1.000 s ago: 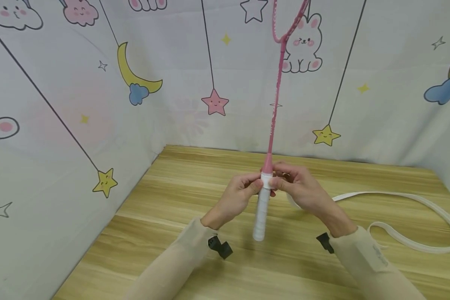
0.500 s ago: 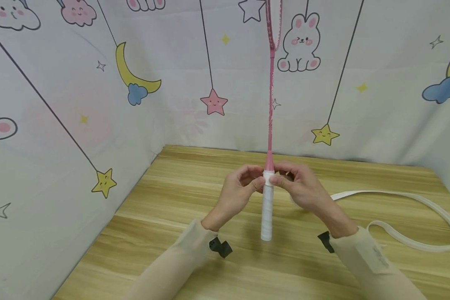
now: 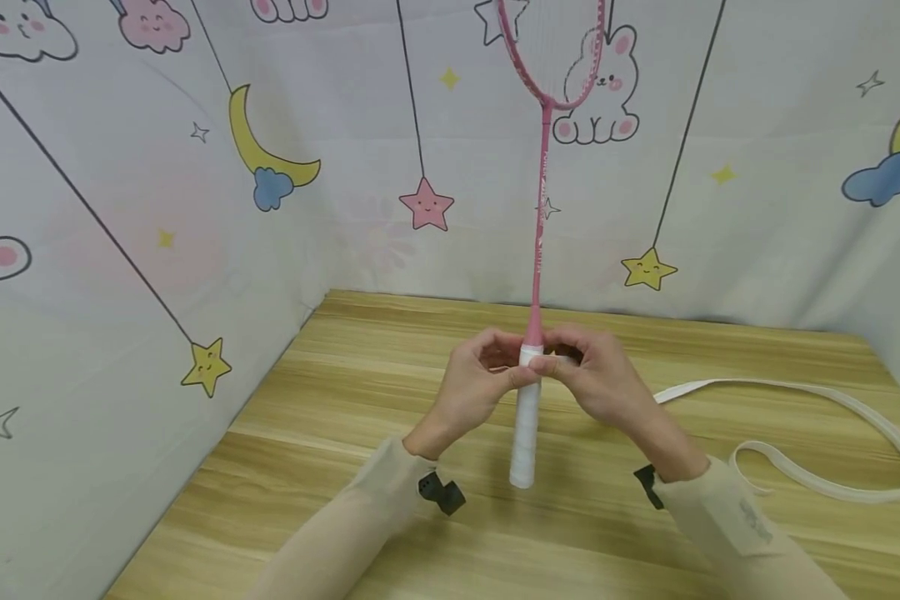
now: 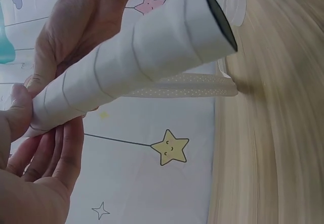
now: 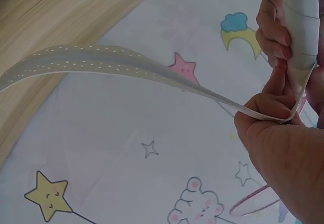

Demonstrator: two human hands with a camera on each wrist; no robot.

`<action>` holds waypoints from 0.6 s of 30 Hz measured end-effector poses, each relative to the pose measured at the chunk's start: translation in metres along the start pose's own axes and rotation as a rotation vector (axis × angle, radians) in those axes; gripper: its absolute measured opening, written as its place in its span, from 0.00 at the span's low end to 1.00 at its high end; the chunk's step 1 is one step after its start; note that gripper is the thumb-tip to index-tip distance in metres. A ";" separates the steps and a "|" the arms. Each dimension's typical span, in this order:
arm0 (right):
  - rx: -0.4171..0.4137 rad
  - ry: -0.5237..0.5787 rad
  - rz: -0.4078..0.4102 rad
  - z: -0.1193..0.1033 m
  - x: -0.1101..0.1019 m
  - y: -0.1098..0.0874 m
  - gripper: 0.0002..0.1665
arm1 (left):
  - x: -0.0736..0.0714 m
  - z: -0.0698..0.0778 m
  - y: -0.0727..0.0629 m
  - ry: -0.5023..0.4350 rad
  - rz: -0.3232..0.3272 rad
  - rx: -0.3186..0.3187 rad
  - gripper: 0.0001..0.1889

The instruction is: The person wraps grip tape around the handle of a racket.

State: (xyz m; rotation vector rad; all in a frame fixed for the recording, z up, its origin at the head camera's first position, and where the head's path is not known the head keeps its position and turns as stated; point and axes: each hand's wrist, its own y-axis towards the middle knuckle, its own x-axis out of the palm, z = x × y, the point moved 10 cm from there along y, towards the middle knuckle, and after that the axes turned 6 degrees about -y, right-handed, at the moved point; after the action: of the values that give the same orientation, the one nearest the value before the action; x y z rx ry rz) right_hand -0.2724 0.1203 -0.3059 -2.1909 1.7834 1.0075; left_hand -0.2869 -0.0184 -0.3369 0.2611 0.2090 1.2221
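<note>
The pink racket (image 3: 542,183) stands nearly upright in front of the patterned curtain (image 3: 457,267), its white handle (image 3: 523,442) hanging above the wooden table (image 3: 345,417), so the two hands appear to bear all the weight. The left hand (image 3: 472,379) grips the handle near its top, fingers curled behind it and thumb in front, while the right hand (image 3: 596,375) pinches a white strip (image 5: 116,64) close to where it meets the handle. That meeting place looks like the weak spot: the right wrist view shows the strip bending sharply there, and if it were drawn round while folded, a crease or ridge could be trapped between turns. Slack is another risk; should the right hand loosen, the strip could spring back and the neat spiral seams might gape near the top. The strip's long tail lies in a loose curve on the table, off to the right, and a twist in it could run up toward the handle and turn its perforated face over. If the left hand eased off, the long racket could tip or spin between the fingers. Whether the uppermost edge lies flat is hard to tell, since the hands cover most of it
</note>
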 end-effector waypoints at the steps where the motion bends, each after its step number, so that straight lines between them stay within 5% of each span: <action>1: 0.007 -0.016 0.007 0.000 -0.001 0.000 0.13 | 0.000 0.000 0.000 -0.006 -0.004 -0.004 0.18; 8: 0.079 -0.053 0.019 0.004 -0.004 -0.001 0.09 | 0.002 -0.002 -0.002 -0.030 -0.035 -0.035 0.19; 18: 0.016 0.028 -0.022 -0.002 -0.004 -0.002 0.05 | -0.002 0.000 -0.003 -0.056 -0.026 -0.032 0.19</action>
State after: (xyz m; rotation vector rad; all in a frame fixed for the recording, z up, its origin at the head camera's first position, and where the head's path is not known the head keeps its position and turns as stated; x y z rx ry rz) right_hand -0.2706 0.1235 -0.3026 -2.2210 1.7689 0.9586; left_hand -0.2848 -0.0209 -0.3379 0.2641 0.1441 1.1896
